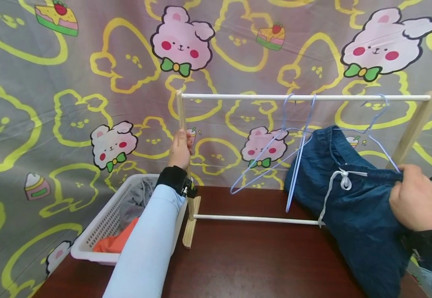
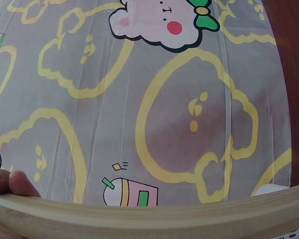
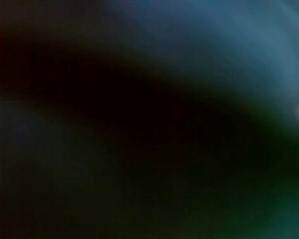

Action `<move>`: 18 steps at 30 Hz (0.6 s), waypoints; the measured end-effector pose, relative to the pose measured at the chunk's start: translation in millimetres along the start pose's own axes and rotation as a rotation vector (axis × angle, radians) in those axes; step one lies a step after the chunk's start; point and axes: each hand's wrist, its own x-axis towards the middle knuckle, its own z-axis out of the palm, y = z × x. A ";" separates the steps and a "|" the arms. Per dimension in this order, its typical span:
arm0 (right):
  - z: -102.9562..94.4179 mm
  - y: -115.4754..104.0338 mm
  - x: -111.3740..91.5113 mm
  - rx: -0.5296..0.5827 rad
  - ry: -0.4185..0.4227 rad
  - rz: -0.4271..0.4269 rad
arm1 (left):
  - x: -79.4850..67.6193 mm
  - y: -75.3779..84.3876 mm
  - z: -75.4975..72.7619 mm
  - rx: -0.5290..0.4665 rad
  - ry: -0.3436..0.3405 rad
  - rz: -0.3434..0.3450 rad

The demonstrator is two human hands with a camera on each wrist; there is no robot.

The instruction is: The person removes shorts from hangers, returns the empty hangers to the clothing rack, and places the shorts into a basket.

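My left hand [image 1: 181, 150] grips the left wooden post of a small clothes rack [image 1: 238, 97]; the post [image 2: 154, 219] runs across the bottom of the left wrist view. With my right hand [image 1: 418, 198] I hold the waistband of dark blue drawstring shorts [image 1: 365, 207] at its right end. A lilac hanger [image 1: 378, 138] hooked on the top rail reaches down to that waistband corner, its left part inside the waist opening. Two more lilac hangers, one a slanting hanger [image 1: 253, 167] and one seen nearly edge-on, hang left of the shorts. Dark, blurred cloth fills the right wrist view.
A white plastic basket [image 1: 100, 223] stands left of the rack on the dark red-brown table [image 1: 253, 256]. Grey cloth [image 1: 135, 198] and orange cloth [image 1: 117, 238] lie in it. A white lower bar [image 1: 257, 218] spans the rack. Behind hangs a patterned curtain [image 1: 126, 107].
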 end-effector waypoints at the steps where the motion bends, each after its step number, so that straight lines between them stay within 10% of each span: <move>1: 0.1 0.3 -0.2 0.005 0.005 -0.002 | -0.4 -0.5 -0.3 -0.001 -0.002 -0.004; 18: 5.4 -5.1 -6.2 0.206 0.428 0.105 | -0.2 0.7 -1.7 0.011 -0.005 0.010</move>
